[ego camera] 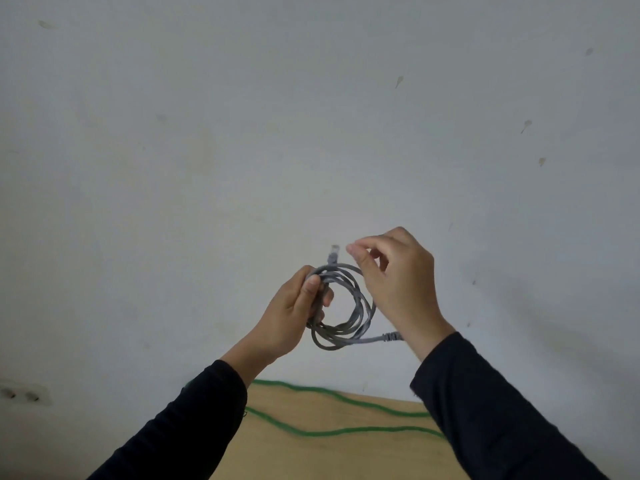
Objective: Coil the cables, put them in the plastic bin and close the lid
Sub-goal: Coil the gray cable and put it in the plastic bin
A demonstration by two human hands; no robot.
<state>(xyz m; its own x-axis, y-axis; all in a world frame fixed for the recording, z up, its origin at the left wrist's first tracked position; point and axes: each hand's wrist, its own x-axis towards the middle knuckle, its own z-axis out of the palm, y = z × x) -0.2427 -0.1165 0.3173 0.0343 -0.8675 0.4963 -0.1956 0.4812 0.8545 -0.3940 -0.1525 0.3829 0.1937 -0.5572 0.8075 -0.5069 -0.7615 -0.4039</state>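
Note:
A grey network cable (349, 313) hangs in a small round coil in the air in front of a white wall. My left hand (294, 313) grips the coil's left side, thumb pressed over the strands. One plug sticks up above the coil, the other juts out low on the right. My right hand (398, 278) is just right of the coil, fingers curled, thumb and forefinger pinched near the upper plug; it appears to hold nothing. A green cable (332, 433) lies uncoiled on the wooden table (311, 455) below. No bin is in view.
The white wall fills most of the view, with small marks on it. A double wall socket (22, 394) sits at the lower left. Dark sleeves cover both forearms above the table's far edge.

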